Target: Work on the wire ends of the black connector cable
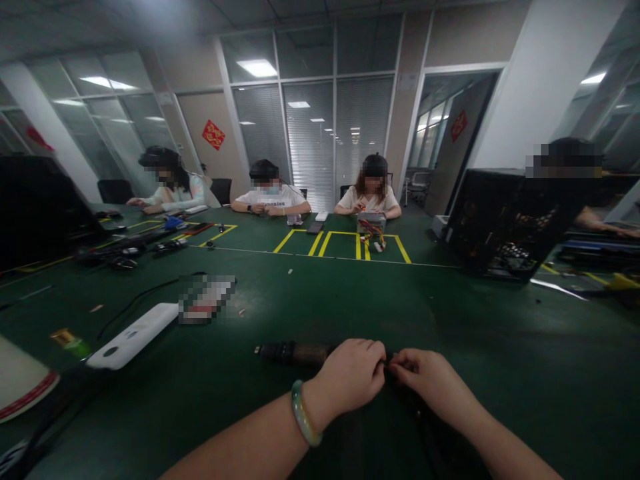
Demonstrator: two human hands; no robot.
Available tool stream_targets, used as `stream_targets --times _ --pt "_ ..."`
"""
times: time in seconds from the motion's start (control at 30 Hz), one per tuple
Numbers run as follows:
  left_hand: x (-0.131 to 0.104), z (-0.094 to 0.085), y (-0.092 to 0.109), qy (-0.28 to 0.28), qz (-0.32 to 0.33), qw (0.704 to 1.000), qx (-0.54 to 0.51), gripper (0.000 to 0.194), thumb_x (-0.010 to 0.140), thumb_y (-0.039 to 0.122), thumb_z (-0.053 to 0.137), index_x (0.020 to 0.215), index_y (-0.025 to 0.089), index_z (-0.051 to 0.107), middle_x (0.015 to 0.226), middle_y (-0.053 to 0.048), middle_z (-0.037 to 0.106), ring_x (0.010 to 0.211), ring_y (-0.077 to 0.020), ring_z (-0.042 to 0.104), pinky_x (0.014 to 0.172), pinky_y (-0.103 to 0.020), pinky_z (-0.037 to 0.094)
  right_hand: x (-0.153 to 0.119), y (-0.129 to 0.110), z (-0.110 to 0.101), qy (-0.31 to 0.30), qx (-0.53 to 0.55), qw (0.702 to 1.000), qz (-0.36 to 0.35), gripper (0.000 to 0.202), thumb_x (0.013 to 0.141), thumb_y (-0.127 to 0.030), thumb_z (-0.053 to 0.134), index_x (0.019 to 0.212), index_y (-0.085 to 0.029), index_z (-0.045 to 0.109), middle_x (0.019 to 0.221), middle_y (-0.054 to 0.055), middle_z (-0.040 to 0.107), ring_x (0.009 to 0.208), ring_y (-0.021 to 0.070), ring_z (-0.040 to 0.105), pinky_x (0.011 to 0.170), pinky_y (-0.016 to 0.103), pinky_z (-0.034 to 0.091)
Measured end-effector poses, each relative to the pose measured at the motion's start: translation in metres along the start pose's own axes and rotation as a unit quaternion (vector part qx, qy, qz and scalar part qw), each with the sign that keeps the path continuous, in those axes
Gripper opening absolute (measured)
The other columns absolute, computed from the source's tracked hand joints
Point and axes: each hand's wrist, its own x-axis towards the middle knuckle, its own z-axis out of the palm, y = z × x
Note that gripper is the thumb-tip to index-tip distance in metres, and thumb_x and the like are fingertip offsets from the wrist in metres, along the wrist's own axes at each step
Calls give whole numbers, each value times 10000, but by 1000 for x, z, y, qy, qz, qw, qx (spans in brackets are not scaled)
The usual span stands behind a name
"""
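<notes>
A long dark cylindrical tool [305, 354] lies across the green table in front of me, with a black collar and a small pale tip at its left end. My left hand [353, 373], a green-and-white bangle on its wrist, wraps over the tool's right part. Close against it, my right hand [423, 377] pinches at the tool's right end; what is between those fingertips is hidden. Something dark, like a cord or strap, runs down below my right hand, too dim to make out.
Left of my hands lie a white power strip [135, 337], a blurred-out flat object [207, 300] and a small green bottle [73, 343]. A white cup-like container [20, 380] is at the left edge. A black computer case [495, 223] stands right. Several people sit across the table.
</notes>
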Motion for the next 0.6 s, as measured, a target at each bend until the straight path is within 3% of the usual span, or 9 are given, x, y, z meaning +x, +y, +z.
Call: stream_targets --times 0.33,0.6 --pt "-1 -1 2 -2 -20 1000 1 173 884 205 485 1055 180 476 932 -47 603 877 -197 589 795 -337 460 1 2 1 -1 1 1000 5 192 853 -334 546 865 -235 710 773 -7 721 688 161 655 587 230 413" --pt "1 1 0 -15 19 1000 13 79 898 183 459 952 187 516 916 -33 591 873 -179 567 811 -328 444 1 3 2 3 -4 1000 2 205 857 -354 551 891 -235 714 745 -12 719 671 158 650 606 237 421"
